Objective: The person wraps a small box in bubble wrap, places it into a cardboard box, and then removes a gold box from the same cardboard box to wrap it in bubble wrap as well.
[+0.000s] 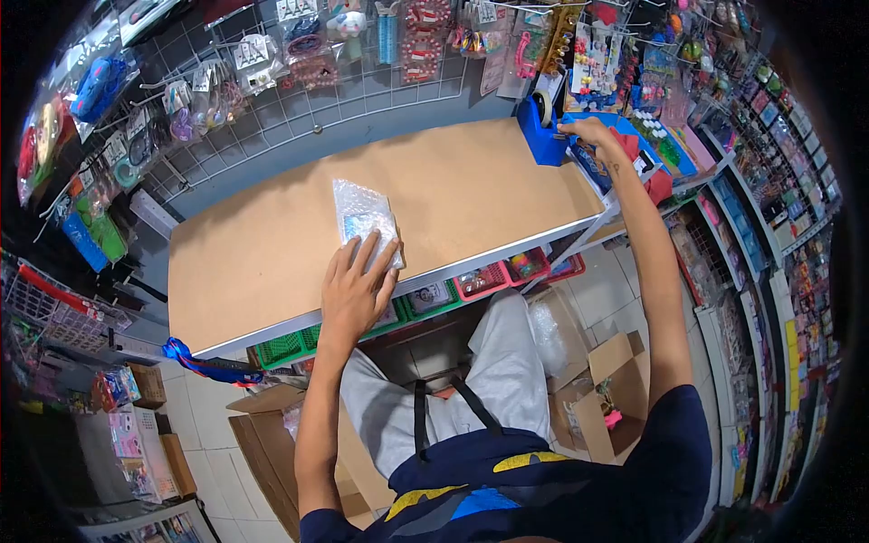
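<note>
My left hand [355,288] lies with its fingers spread over a small parcel in bubble wrap [362,201], pressing it against the brown tabletop [262,244]. Something light blue shows through the wrap beside the fingertips. Over at the table's far right end, my right hand [596,138] reaches to a blue tape dispenser [540,136]. A roll of tape [544,107] sits in the dispenser. The fingers of that hand are closed in a pinch at its cutting edge, on the tape's end as far as I can see; the tape itself is hardly visible there.
A blue tray [692,163] with small bottles stands right of the dispenser. Green baskets [279,348] and pink baskets [482,281] sit under the tabletop. Open cardboard boxes [597,416] flank my legs on the floor. Packaged goods hang from a wire grid [380,95] behind.
</note>
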The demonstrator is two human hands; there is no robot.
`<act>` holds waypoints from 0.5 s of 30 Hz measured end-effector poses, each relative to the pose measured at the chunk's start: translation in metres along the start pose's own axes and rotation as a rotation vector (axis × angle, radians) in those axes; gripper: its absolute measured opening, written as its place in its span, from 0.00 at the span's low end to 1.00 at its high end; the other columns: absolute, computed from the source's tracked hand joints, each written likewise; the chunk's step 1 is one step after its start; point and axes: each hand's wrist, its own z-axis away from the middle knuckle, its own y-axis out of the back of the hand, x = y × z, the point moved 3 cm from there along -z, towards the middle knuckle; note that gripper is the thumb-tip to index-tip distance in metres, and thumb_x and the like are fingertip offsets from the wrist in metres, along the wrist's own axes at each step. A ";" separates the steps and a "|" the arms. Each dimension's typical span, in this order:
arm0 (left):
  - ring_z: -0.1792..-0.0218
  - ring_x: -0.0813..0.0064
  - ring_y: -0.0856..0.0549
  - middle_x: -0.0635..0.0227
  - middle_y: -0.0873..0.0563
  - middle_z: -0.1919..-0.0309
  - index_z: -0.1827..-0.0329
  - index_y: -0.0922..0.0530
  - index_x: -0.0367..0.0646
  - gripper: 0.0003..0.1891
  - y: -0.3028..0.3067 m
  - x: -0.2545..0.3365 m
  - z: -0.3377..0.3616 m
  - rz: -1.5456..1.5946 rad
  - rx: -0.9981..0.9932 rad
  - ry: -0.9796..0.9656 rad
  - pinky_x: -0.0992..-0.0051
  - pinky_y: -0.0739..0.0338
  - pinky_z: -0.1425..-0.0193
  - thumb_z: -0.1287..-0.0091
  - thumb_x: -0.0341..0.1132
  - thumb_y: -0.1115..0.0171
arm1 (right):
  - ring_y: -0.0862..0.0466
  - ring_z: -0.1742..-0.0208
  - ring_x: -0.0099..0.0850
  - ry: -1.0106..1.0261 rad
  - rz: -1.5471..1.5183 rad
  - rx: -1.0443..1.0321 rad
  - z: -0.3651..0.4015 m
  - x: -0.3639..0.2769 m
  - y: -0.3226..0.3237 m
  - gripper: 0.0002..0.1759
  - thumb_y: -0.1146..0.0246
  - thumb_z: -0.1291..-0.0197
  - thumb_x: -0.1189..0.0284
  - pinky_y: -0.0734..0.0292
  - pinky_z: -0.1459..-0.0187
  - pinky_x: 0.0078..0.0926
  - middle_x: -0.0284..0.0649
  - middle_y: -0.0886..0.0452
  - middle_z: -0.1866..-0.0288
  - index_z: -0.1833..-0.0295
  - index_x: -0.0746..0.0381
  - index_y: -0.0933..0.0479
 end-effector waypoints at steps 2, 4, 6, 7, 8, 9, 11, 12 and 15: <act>0.32 0.53 0.25 0.63 0.22 0.30 0.28 0.24 0.59 0.24 0.000 0.000 0.000 0.001 0.000 0.004 0.56 0.33 0.26 0.28 0.44 0.40 | 0.17 0.51 0.35 0.007 -0.048 0.027 0.039 -0.018 -0.006 0.27 0.24 0.46 0.53 0.26 0.49 0.33 0.42 0.12 0.52 0.54 0.66 0.12; 0.32 0.53 0.25 0.63 0.22 0.30 0.28 0.24 0.59 0.24 0.001 0.001 0.002 0.008 -0.009 0.009 0.56 0.33 0.26 0.28 0.44 0.40 | 0.15 0.52 0.32 0.044 -0.201 0.124 0.063 -0.019 -0.013 0.24 0.22 0.47 0.59 0.24 0.50 0.32 0.44 0.11 0.55 0.55 0.69 0.11; 0.32 0.53 0.25 0.63 0.22 0.30 0.28 0.23 0.59 0.24 0.001 0.000 -0.001 0.010 -0.006 0.010 0.56 0.33 0.26 0.28 0.44 0.40 | 0.15 0.51 0.32 0.050 -0.184 0.158 0.065 -0.015 -0.015 0.23 0.23 0.46 0.59 0.24 0.49 0.32 0.42 0.11 0.54 0.54 0.68 0.11; 0.32 0.53 0.25 0.63 0.22 0.30 0.28 0.23 0.59 0.24 0.001 0.000 0.001 0.011 -0.010 0.012 0.56 0.33 0.26 0.28 0.44 0.40 | 0.15 0.50 0.32 0.049 -0.174 0.171 0.068 -0.010 -0.017 0.22 0.24 0.45 0.60 0.23 0.48 0.33 0.41 0.10 0.53 0.54 0.68 0.11; 0.32 0.53 0.25 0.63 0.22 0.30 0.28 0.23 0.59 0.24 0.000 0.000 0.000 0.011 -0.011 0.013 0.56 0.33 0.26 0.28 0.44 0.40 | 0.17 0.46 0.32 0.094 -0.171 0.095 0.071 -0.008 -0.019 0.29 0.24 0.44 0.54 0.25 0.44 0.31 0.44 0.14 0.45 0.47 0.68 0.14; 0.32 0.53 0.25 0.63 0.22 0.30 0.28 0.23 0.58 0.24 0.000 0.000 0.000 0.011 -0.012 0.014 0.56 0.33 0.26 0.28 0.44 0.40 | 0.17 0.45 0.32 0.102 -0.186 0.098 0.069 -0.004 -0.021 0.29 0.24 0.44 0.54 0.25 0.43 0.32 0.44 0.14 0.44 0.46 0.67 0.14; 0.32 0.53 0.25 0.62 0.22 0.30 0.28 0.23 0.58 0.24 0.000 0.000 0.000 0.012 -0.016 0.020 0.55 0.33 0.26 0.28 0.44 0.40 | 0.17 0.43 0.32 0.119 -0.215 0.100 0.066 0.005 -0.028 0.29 0.25 0.42 0.55 0.25 0.41 0.33 0.44 0.14 0.43 0.44 0.67 0.14; 0.32 0.53 0.25 0.62 0.22 0.30 0.28 0.23 0.58 0.24 0.000 0.001 -0.001 0.010 -0.017 0.018 0.55 0.33 0.26 0.28 0.44 0.40 | 0.17 0.49 0.30 0.057 -0.264 0.177 0.076 0.002 -0.034 0.24 0.26 0.41 0.57 0.24 0.44 0.31 0.39 0.13 0.50 0.47 0.65 0.13; 0.31 0.53 0.26 0.63 0.23 0.29 0.28 0.23 0.58 0.24 0.002 0.001 -0.001 0.005 -0.036 0.018 0.56 0.33 0.26 0.27 0.44 0.40 | 0.17 0.51 0.28 0.064 -0.438 0.147 0.064 0.021 -0.048 0.21 0.26 0.40 0.60 0.25 0.45 0.27 0.36 0.14 0.57 0.48 0.65 0.13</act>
